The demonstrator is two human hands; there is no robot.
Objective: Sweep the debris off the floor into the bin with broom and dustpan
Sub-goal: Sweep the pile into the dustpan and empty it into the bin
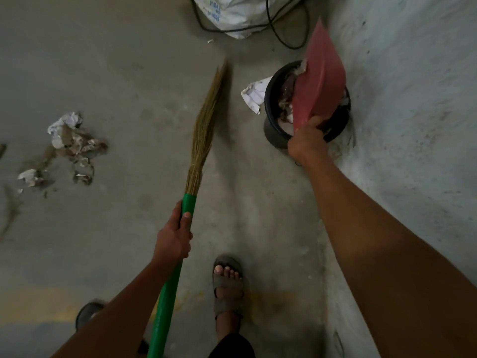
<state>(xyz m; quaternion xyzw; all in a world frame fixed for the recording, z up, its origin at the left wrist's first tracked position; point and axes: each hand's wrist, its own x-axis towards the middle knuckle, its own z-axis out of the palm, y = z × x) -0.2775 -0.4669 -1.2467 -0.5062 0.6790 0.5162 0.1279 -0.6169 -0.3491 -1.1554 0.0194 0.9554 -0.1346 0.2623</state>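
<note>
Right hand (307, 140) is gripping the red dustpan (320, 81) by its near end, tipping it steeply over the black bin (273, 130) directly under and just beyond the hand; paper scraps are showing inside the bin. Left hand (175, 241) is clenching the green handle of the grass broom (204, 130), bristles pointing ahead of the hand and apparently off the floor (129, 73).

Remaining debris pile (69, 148) is sitting well out to the left of the left hand, not yet swept. One crumpled paper (254, 95) is lying on the floor touching the bin's left side, so either missed or spilled.

Risks, as I'm judging it:
- Pan edge is overhanging the far rim, so the load could slide past it and land by the wall (413, 73).
- Pan or hand knocking the rim could tip the bin; it's looking light.
- Cable (286, 34) looping beyond the bin could snag the broom on the next pass.

Hard to see: the pan's inner face is turned away, so I can't tell whether it's emptied. Right fingers are hidden behind the pan. The white sack (237, 14) is cut off at the top. Frame is dim and the pan is blurred.
</note>
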